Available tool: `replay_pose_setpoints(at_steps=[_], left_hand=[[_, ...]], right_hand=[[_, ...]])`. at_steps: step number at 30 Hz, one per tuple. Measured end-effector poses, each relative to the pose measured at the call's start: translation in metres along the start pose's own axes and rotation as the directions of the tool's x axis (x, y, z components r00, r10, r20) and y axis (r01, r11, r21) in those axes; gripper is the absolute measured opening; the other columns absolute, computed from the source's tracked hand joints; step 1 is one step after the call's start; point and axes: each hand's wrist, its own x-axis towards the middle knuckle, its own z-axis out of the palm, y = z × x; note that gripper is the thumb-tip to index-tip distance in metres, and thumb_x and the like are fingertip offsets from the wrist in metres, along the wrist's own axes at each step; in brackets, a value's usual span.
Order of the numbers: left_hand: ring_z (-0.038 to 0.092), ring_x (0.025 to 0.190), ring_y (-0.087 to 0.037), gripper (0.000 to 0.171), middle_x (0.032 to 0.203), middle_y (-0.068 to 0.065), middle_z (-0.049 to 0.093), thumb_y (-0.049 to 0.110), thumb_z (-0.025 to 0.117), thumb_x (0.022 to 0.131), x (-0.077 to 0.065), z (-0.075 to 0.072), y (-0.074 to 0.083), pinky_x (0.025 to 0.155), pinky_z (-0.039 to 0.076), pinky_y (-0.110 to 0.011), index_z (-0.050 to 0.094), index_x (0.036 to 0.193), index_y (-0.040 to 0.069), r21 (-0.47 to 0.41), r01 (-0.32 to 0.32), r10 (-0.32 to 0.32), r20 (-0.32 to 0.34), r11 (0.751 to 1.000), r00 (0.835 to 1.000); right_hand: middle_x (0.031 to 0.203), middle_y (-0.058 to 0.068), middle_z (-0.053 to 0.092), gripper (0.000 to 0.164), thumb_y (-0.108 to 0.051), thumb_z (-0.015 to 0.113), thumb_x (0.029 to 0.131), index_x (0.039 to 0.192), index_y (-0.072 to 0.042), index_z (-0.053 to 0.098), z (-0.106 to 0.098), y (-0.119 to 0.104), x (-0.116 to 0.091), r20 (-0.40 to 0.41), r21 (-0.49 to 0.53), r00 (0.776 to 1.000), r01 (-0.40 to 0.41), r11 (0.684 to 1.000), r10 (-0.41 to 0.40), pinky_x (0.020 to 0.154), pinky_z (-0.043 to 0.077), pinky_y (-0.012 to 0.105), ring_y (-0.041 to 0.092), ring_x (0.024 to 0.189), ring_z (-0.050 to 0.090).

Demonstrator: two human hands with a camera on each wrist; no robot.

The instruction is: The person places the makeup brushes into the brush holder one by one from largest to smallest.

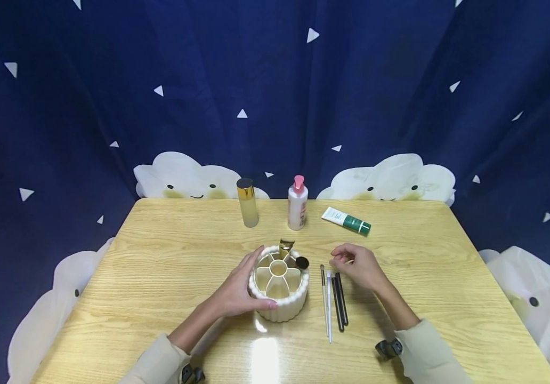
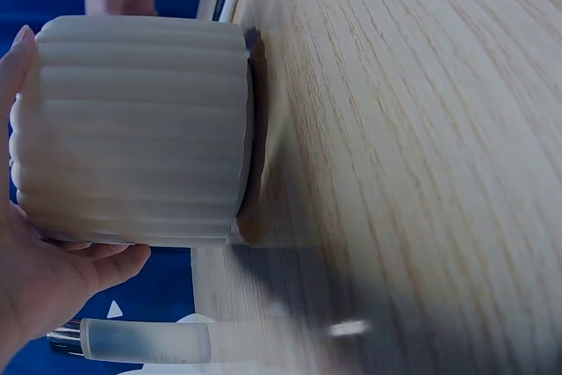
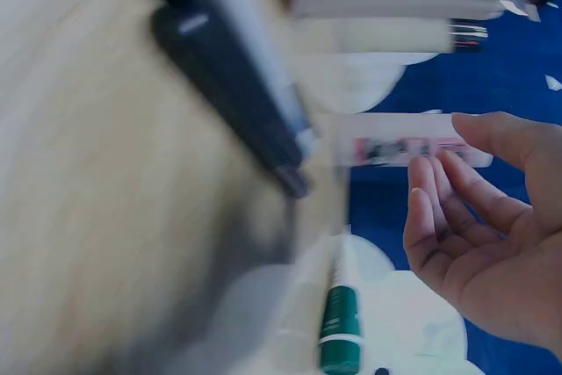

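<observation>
My left hand (image 1: 239,290) grips a cream, ribbed round organizer (image 1: 284,310), its fingers round the far left side and the thumb on the front rim. Petal-shaped compartments divide the inside. A gold-coloured item (image 1: 286,247) stands at the back of it, and a dark round-topped item (image 1: 302,263) at the right. Beside the organizer lie a thin brush (image 1: 323,290), a white-handled brush (image 1: 329,306) and two black pencil-like sticks (image 1: 337,304). Just above their far ends hovers my right hand (image 1: 362,268), fingers loosely bent and holding nothing.
Behind the organizer stand a gold-collared bottle (image 1: 248,205) with a black cap and a white bottle (image 1: 297,208) with a pink top. A green-and-white tube (image 1: 347,221) lies to their right. A blue curtain (image 1: 275,69) hangs behind the wooden table (image 1: 169,250).
</observation>
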Motion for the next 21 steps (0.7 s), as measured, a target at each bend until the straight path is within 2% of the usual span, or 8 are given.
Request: replay_pose_setpoints(at_steps=[5, 10, 13, 21], left_hand=[[0.035, 0.137, -0.033, 0.124, 0.155, -0.008, 0.029, 0.055, 0.086, 0.054, 0.000, 0.000, 0.000, 0.110, 0.031, -0.058, 0.013, 0.153, 0.031, -0.002, 0.001, -0.001, 0.000, 1.000, 1.000], [0.035, 0.137, -0.033, 0.124, 0.154, -0.007, 0.029, 0.055, 0.086, 0.055, 0.000, 0.000, -0.001, 0.110, 0.032, -0.058, 0.012, 0.153, 0.032, 0.000, 0.002, -0.002, 0.002, 1.000, 1.000], [0.036, 0.137, -0.033, 0.124, 0.154, -0.007, 0.030, 0.056, 0.085, 0.055, 0.000, 0.000, -0.001, 0.110, 0.032, -0.057, 0.012, 0.153, 0.032, 0.001, -0.002, 0.002, 0.001, 1.000, 1.000], [0.036, 0.137, -0.033, 0.124, 0.154, -0.006, 0.029, 0.056, 0.085, 0.055, 0.001, 0.000, -0.001, 0.109, 0.033, -0.058, 0.012, 0.152, 0.034, 0.005, 0.000, 0.000, 0.004, 1.000, 1.000]], right_hand=[[0.080, 0.006, 0.065, 0.025, -0.012, 0.070, 0.082, 0.099, 0.004, 0.062, 0.003, 0.015, -0.007, 0.046, -0.048, 0.994, -0.098, 0.994, 0.100, 0.057, 0.048, 0.019, 0.010, 0.069, 0.058], [0.076, 0.005, 0.061, 0.031, -0.012, 0.074, 0.077, 0.099, 0.004, 0.060, 0.007, 0.027, -0.014, 0.090, -0.053, 0.975, -0.200, 0.978, 0.204, 0.047, 0.046, 0.021, 0.010, 0.060, 0.054], [0.074, 0.005, 0.060, 0.031, -0.011, 0.076, 0.075, 0.097, 0.005, 0.060, 0.010, 0.030, -0.016, 0.103, -0.058, 0.967, -0.228, 0.972, 0.233, 0.047, 0.045, 0.021, 0.011, 0.058, 0.053], [0.073, 0.005, 0.061, 0.027, -0.012, 0.077, 0.072, 0.090, 0.002, 0.063, 0.011, 0.033, -0.016, 0.070, -0.133, 0.962, -0.252, 0.959, 0.263, 0.053, 0.044, 0.022, 0.013, 0.064, 0.053]])
